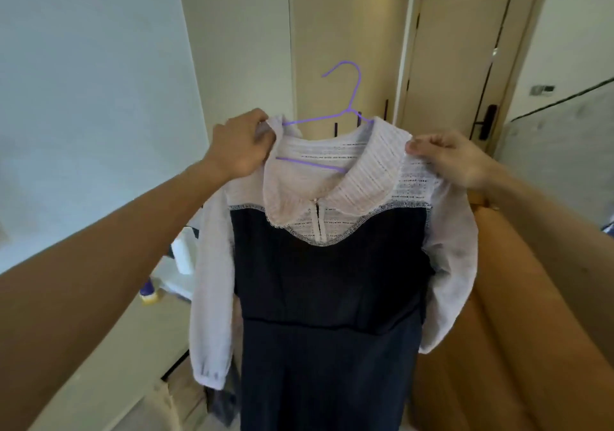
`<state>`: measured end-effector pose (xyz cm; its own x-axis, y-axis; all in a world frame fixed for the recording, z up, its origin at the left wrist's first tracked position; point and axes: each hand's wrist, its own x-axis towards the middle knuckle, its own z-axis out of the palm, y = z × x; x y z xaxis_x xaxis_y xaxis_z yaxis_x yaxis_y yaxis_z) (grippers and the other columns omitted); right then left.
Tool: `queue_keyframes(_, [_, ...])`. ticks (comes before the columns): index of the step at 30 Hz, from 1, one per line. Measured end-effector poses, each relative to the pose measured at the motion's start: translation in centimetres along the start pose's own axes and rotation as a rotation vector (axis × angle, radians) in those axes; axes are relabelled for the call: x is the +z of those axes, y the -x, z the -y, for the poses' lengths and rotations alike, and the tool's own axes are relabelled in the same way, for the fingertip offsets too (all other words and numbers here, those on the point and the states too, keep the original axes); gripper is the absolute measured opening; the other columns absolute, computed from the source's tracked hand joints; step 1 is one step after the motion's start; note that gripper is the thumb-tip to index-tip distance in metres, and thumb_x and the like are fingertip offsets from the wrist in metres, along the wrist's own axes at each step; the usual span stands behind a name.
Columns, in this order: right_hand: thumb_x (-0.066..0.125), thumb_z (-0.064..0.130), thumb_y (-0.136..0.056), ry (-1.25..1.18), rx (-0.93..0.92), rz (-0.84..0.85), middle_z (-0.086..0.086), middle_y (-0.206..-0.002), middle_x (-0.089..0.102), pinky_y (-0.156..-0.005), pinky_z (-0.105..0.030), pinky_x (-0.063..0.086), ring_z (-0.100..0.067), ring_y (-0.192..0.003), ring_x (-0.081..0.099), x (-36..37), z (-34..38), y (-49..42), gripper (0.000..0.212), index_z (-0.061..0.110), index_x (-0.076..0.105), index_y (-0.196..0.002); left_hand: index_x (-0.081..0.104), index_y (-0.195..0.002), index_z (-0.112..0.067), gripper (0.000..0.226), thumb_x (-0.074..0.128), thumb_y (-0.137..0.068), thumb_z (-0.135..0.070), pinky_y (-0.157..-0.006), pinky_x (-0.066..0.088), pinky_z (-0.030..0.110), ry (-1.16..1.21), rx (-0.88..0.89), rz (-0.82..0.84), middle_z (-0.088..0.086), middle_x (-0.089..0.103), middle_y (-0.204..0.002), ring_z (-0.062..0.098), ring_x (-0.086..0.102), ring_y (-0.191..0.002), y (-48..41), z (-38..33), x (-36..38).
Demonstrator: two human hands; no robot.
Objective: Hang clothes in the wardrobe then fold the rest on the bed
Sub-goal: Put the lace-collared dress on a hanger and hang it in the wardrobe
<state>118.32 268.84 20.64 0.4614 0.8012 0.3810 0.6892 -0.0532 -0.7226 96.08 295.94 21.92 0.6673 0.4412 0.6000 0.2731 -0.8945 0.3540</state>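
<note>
A dress (329, 271) with a navy body, white lace collar and sheer white sleeves hangs in front of me, held up at chest height. A purple wire hanger (344, 111) sits inside its neckline, hook pointing up. My left hand (241, 145) grips the dress's left shoulder together with the hanger's end. My right hand (455, 158) pinches the right shoulder fabric beside the collar. The lower skirt runs out of view at the bottom.
Beige wardrobe panels (345, 32) stand straight ahead, with a door (461, 48) and its dark handle at right. A tan padded headboard or bed edge (518, 314) lies at lower right. White wall fills the left; small white and purple items (172, 264) sit on the floor.
</note>
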Motion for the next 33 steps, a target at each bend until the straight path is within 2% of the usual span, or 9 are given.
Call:
queue_keyframes(3, [0.054,0.035,-0.094,-0.018,0.035,-0.025,-0.011,-0.070,0.037,-0.055,-0.032,0.025,-0.023,-0.060,0.030,-1.4,-2.7,-3.6,0.052,-0.011,0.041,-0.074,0.053,-0.131,-0.014,0.061,0.038,-0.080,-0.045,-0.100,0.043,0.047,0.014,-0.002,0.064,0.011,0.062,-0.127,0.034,0.057,-0.118,-5.1,0.7,5.1])
queue_keyframes(8, [0.056,0.025,-0.100,-0.027,0.218,-0.174,-0.015,-0.072,0.069,-0.050,-0.027,0.043,-0.018,-0.052,0.059,-4.0,-6.8,-10.0,0.035,-0.004,0.072,-0.089,0.044,-0.142,-0.009,0.051,0.057,-0.096,-0.025,-0.103,0.039,0.038,0.166,0.037,0.122,0.019,0.050,-0.140,0.034,0.049,-0.128,-14.0,2.5,13.7])
queue_keyframes(10, [0.058,0.024,-0.099,-0.064,0.308,-0.228,-0.009,-0.064,0.072,-0.050,-0.027,0.049,-0.019,-0.049,0.063,-5.0,-7.9,-12.5,0.031,0.002,0.075,-0.084,0.043,-0.143,-0.009,0.054,0.060,-0.095,-0.025,-0.104,0.037,0.034,0.213,0.031,0.146,0.017,0.049,-0.143,0.031,0.048,-0.131,-17.0,2.8,16.5])
queue_keyframes(15, [0.063,0.025,-0.095,-0.207,0.462,-0.364,-0.017,-0.077,0.073,-0.068,-0.039,0.054,-0.033,-0.065,0.065,-5.9,-11.1,-19.1,0.029,0.012,0.079,-0.074,0.029,-0.155,-0.010,0.070,0.060,-0.095,-0.028,-0.098,0.031,0.022,0.302,0.068,0.310,0.013,0.047,-0.145,0.028,0.047,-0.135,-23.4,4.0,24.0])
queue_keyframes(17, [0.064,0.025,-0.094,-0.230,0.484,-0.419,-0.023,-0.094,0.072,-0.081,-0.049,0.055,-0.037,-0.080,0.067,-5.7,-12.7,-22.2,0.023,0.007,0.078,-0.096,0.029,-0.155,-0.009,0.065,0.059,-0.099,-0.021,-0.096,0.034,0.027,0.303,0.070,0.346,0.012,0.048,-0.136,0.025,0.049,-0.126,-26.1,4.9,27.0])
queue_keyframes(20, [0.066,0.026,-0.093,-0.264,0.517,-0.502,-0.021,-0.103,0.073,-0.085,-0.049,0.057,-0.034,-0.086,0.069,-5.2,-15.5,-26.9,0.033,0.001,0.071,-0.115,0.041,-0.147,-0.007,0.056,0.061,-0.098,-0.025,-0.108,0.034,0.031,0.336,0.073,0.380,0.011,0.047,-0.149,0.027,0.044,-0.138,-30.4,7.2,31.6])
queue_keyframes(24, [0.070,0.036,-0.081,-0.256,0.574,-0.601,-0.016,-0.100,0.075,-0.093,-0.053,0.055,-0.035,-0.093,0.072,-6.2,-20.5,-34.1,0.039,0.006,0.072,-0.106,0.040,-0.150,-0.010,0.057,0.058,-0.100,-0.032,-0.112,0.032,0.032,0.410,0.040,0.453,0.007,0.041,-0.156,0.023,0.038,-0.144,-37.2,10.5,37.3])
queue_keyframes(27, [0.060,0.032,-0.096,-0.252,0.561,-0.689,-0.010,-0.085,0.072,-0.083,-0.042,0.057,-0.027,-0.076,0.069,-7.1,-22.6,-38.1,0.026,0.010,0.070,-0.085,0.040,-0.151,-0.014,0.057,0.057,-0.101,-0.035,-0.116,0.033,0.035,0.475,0.032,0.490,0.004,0.042,-0.156,0.021,0.039,-0.144,-41.0,11.9,40.2])
queue_keyframes(33, [0.060,0.036,-0.084,-0.204,0.563,-0.824,-0.019,-0.110,0.073,-0.092,-0.059,0.054,-0.036,-0.098,0.071,-10.9,-29.5,-47.9,0.043,0.002,0.072,-0.107,0.042,-0.149,-0.017,0.054,0.055,-0.101,-0.037,-0.119,0.033,0.043,0.566,0.005,0.518,0.001,0.044,-0.154,0.017,0.040,-0.142,-49.2,13.5,46.8])
